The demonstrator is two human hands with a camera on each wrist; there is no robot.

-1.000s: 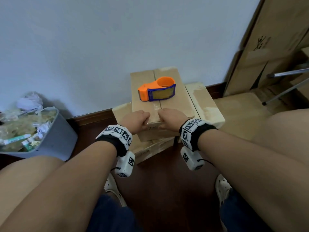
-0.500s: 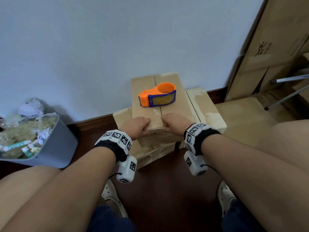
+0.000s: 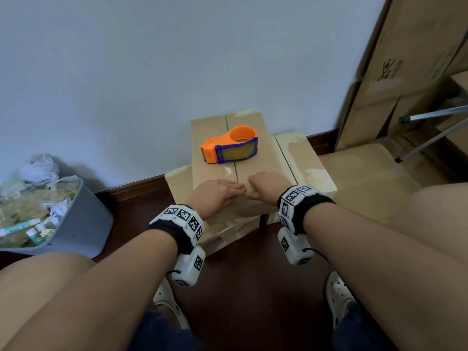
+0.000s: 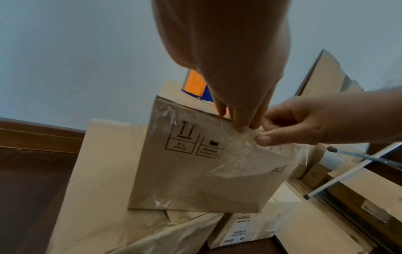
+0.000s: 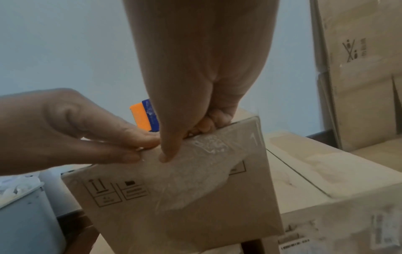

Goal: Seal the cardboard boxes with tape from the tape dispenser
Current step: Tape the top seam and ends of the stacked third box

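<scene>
A tall cardboard box (image 3: 215,148) stands on top of other boxes against the wall. The orange and blue tape dispenser (image 3: 230,145) lies on its lid, across the centre seam. Both hands meet at the lid's near edge over the seam. My left hand (image 3: 228,192) lies with straight fingers (image 4: 241,125) pressing over the edge. My right hand (image 3: 255,191) has its fingers curled on top and its thumb (image 5: 167,154) pressed on the front face, pinching the edge. Wrinkled clear tape (image 4: 245,154) covers the front face under both thumbs.
Lower boxes (image 3: 304,158) stick out to the right and left beneath. A grey bin (image 3: 83,224) full of rubbish sits at the left. Flat cardboard (image 3: 405,72) and metal legs (image 3: 430,115) stand at the right. My knees flank the dark floor (image 3: 253,287).
The left hand has gone from a curled grip on the edge to flat fingers and slid right toward the seam. The two hands now nearly touch. The dispenser has stayed put.
</scene>
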